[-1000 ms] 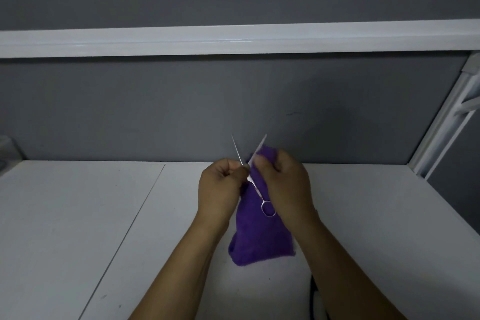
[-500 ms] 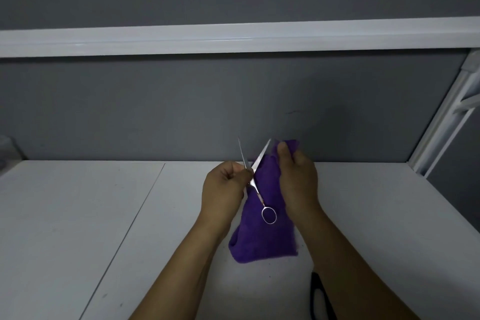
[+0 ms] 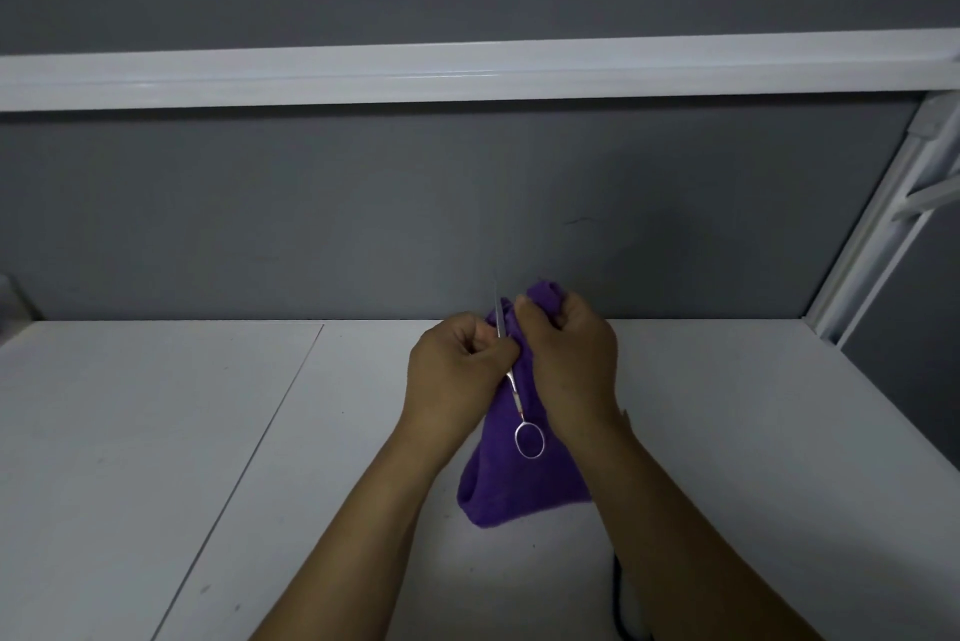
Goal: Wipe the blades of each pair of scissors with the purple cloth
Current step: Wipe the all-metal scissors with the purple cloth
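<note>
Thin silver scissors (image 3: 519, 406) are held upright above the white table (image 3: 156, 458), one finger ring hanging low and one slim blade pointing up. My left hand (image 3: 457, 370) grips them near the pivot. My right hand (image 3: 569, 359) grips the purple cloth (image 3: 524, 484), bunched around the other blade, which is hidden inside the fabric. The rest of the cloth hangs down between my wrists to the table.
A dark looped handle of another pair of scissors (image 3: 621, 604) shows at the bottom edge beside my right forearm. A grey wall (image 3: 363, 224) stands behind the table, a white shelf (image 3: 467, 73) runs above, and a white frame post (image 3: 883, 224) rises at the right.
The right hand has closed the cloth over the right blade, which showed bare before. Both hands have shifted slightly right and come closer together.
</note>
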